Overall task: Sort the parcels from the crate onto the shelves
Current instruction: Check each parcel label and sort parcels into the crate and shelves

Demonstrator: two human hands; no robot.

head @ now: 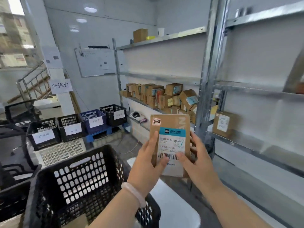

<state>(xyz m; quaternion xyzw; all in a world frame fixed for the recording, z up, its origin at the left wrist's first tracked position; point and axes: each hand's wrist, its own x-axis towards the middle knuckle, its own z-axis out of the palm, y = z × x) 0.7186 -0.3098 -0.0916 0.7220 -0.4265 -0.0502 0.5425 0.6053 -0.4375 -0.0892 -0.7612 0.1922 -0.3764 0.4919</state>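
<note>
Flat brown cardboard parcel point(169, 129) was held upright at ctr-right of view, in front of the steel shelving point(206, 76) and up & right of the black crate point(79, 176). Its long axis ran vertical. The printed face was toward the camera, w/ a "2-2" sticker point(156, 122) at the top-left corner and a teal-headed shipping label point(171, 142) below it, barcode at the btm end.

The black crate sat low left w/ perforated walls; its inside was mostly hidden, so contents couldn't be told. Beyond it stood a row of tagged crates point(70, 127), three black and one blue crate point(93, 120), each w/ a white paper tag; nothing inside them showed.

On the shelving, the mid shelf carried a crowded stack of brown parcels point(164, 97). The next bay right had a single brown parcel point(223, 124). The top shelf had a brown box point(140, 35), a yellow item point(150, 37) & a white cup point(160, 32).

L hand point(144, 163) gripped the parcel's left edge: thumb across the label's lower left by the barcode, index finger straight up along the edge, other fingers behind & out of sight. A pale bracelet point(133, 193) was on that wrist. R hand point(197, 162) gripped the right edge: thumb on the label's lower right, fingers wrapped round the edge.
</note>
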